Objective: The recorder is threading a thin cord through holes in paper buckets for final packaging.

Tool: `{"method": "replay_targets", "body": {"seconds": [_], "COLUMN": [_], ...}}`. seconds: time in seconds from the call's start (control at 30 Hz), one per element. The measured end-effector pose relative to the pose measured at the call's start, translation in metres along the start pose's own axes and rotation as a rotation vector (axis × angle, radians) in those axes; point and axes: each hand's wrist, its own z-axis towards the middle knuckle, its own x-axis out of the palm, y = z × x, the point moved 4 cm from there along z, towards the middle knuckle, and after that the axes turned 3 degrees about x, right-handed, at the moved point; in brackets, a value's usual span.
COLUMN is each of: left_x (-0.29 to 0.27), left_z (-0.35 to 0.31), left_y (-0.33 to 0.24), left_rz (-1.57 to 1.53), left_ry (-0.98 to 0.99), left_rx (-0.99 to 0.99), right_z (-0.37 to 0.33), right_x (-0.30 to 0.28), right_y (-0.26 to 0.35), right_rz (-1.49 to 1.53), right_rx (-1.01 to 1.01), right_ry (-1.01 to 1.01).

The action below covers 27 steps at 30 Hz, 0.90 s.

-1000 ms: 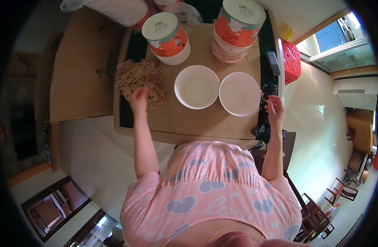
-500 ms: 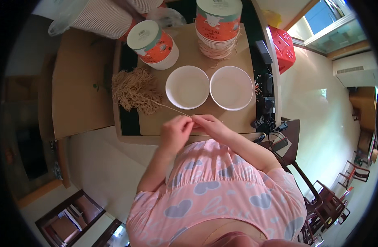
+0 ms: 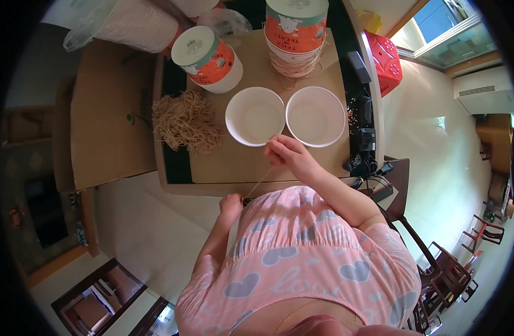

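A thin tan string (image 3: 260,182) runs taut and slanting between my two hands. My left hand (image 3: 230,206) is closed on its lower end, just off the table's near edge. The upper end is pinched in my right hand (image 3: 290,158), just in front of two open white paper tubs (image 3: 255,117) that stand side by side. To their left lies a tangled heap of tan strings (image 3: 187,123). Behind the tubs stand an upturned orange and green printed tub (image 3: 207,59) and a taller upturned stack of such tubs (image 3: 296,33), with loose pale strings around its lower part.
A cardboard sheet (image 3: 212,168) covers the table's middle. Black adapters and cables (image 3: 367,140) line its right edge, near small scattered beads. Stacked white tubs (image 3: 136,25) in plastic lie at the back left, beyond a cardboard box (image 3: 111,117). A red stool (image 3: 383,64) stands right.
My hands were together at the table's near edge; now the left has drawn down toward me and the right has moved up and right. The string no longer reaches to the heap.
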Motion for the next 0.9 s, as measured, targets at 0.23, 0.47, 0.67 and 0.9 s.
{"method": "replay_targets", "body": {"seconds": [0.23, 0.47, 0.67, 0.9], "left_x": [0.036, -0.111, -0.150, -0.144], "left_z": [0.006, 0.001, 0.009, 0.026], "left_y": [0.032, -0.126, -0.192, -0.209], "left_rz": [0.304, -0.553, -0.835, -0.922], "left_ry": [0.305, 0.219, 0.135, 0.151], "left_rx": [-0.130, 0.312, 0.359, 0.342], "right_z": [-0.034, -0.066, -0.078, -0.103], "right_x": [-0.023, -0.029, -0.037, -0.105], "right_y": [0.022, 0.013, -0.007, -0.001], "right_rz": [0.084, -0.756, -0.625, -0.785], "right_rx": [-0.060, -0.308, -0.008, -0.070], "right_ry": [-0.062, 0.087, 0.036, -0.164]}}
